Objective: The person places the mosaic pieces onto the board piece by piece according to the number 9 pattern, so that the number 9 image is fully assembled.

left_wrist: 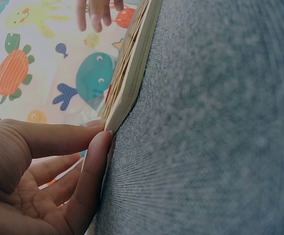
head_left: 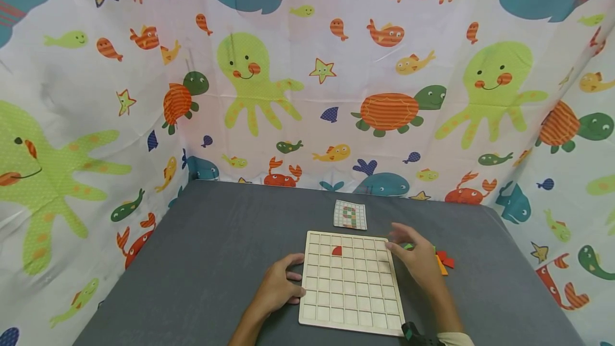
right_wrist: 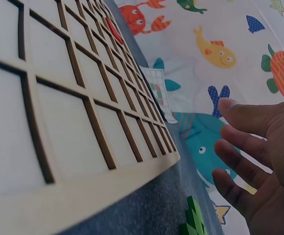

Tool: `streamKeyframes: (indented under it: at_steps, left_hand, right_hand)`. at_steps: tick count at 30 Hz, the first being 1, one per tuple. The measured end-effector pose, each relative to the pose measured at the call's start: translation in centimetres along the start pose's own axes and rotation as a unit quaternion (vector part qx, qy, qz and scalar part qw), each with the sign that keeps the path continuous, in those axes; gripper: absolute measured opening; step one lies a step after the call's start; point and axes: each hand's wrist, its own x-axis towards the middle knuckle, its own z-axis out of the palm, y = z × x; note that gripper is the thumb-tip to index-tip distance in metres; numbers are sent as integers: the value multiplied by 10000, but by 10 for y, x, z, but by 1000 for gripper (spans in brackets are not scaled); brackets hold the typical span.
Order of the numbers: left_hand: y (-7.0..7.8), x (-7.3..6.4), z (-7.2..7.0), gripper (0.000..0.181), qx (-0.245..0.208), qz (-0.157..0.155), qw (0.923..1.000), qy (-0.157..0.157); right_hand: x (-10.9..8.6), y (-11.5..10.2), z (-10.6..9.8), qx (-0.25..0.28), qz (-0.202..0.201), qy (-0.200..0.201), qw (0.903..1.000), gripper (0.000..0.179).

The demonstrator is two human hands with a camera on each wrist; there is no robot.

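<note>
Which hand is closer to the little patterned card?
Right. In the head view, the right hand is below and right of the card; the left hand has its grip on the board, farther off, below and left.

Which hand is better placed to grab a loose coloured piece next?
Probably the right hand: it looks open and empty, near the loose coloured pieces beside the right edge of the grid board. The left hand is on the opposite side, holding the board's left edge.

Printed curtains (head_left: 307,100) make this table (head_left: 216,239) a booth.
</note>
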Motion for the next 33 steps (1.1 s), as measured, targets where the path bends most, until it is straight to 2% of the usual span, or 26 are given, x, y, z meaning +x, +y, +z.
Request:
streamKeyframes:
  at_steps: [8,15,33]
  left_hand:
    - [0,0,0,81,10,38,10000,-4]
    - [-2,0,0,82,29,5,10000,17]
    - [-1,1,-1,82,-33,-46,10000,-4]
  right_hand:
    - [-4,9,-8,-135,58,254,9996,56]
    - [-6,15,-14,-363,271,372,9983,59]
    - [-4,25,-19,-743,911,77,9930,63]
